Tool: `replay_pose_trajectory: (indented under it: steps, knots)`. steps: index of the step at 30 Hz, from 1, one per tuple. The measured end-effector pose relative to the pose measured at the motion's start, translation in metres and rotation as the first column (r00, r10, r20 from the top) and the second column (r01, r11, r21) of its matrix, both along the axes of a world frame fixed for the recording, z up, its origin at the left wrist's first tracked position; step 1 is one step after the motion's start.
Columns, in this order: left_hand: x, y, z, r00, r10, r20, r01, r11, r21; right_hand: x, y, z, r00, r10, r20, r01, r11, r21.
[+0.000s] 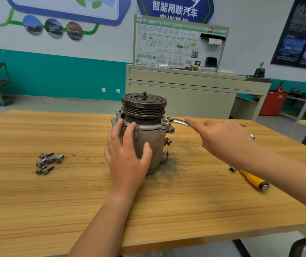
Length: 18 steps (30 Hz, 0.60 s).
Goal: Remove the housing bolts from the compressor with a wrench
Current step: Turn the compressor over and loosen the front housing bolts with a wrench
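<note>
As left hand [126, 160] holds cylindrical compressor [155, 140], right hand [224, 138] seemingly grips chrome wrench [176, 121]

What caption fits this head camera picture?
Left hand grips the compressor while the right hand holds a wrench on a housing bolt.
</note>
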State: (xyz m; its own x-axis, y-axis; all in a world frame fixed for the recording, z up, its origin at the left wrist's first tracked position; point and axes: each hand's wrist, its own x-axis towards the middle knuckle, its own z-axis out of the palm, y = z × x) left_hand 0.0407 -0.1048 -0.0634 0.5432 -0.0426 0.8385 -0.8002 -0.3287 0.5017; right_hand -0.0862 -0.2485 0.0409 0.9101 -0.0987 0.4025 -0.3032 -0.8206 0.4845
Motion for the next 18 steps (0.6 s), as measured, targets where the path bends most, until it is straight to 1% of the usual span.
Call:
replay_pose_trajectory:
  steps: [2,6,9,12,14,18]
  knots:
    - [-0.001,-0.001,0.0,1.0,0.005,-0.009,-0.005,1.0,0.006,0.001,0.003,0.008,0.999,-0.009,-0.051,0.009,1.0,0.003]
    - [-0.002,0.0,0.0,1.0,-0.007,-0.021,0.007,1.0,0.006,0.0,0.018,0.012,0.994,-0.062,-0.089,0.06,0.998,-0.026]
    - [-0.002,0.0,0.001,0.999,-0.026,-0.042,0.026,1.0,-0.007,0.006,0.029,0.022,0.98,-0.13,-0.152,0.106,0.982,-0.156]
    - [-0.004,0.0,0.001,0.997,-0.037,-0.061,0.037,0.999,-0.013,0.011,0.033,0.038,0.965,-0.144,-0.218,0.084,0.962,-0.261]
    - [-0.005,0.001,0.001,0.997,-0.042,-0.064,0.042,0.999,-0.01,0.01,0.032,0.038,0.97,-0.126,-0.205,0.07,0.962,-0.263]
    - [-0.005,0.002,0.001,0.995,-0.058,-0.08,0.057,0.998,-0.012,0.01,0.018,0.026,0.98,-0.092,-0.175,0.057,0.979,-0.194]
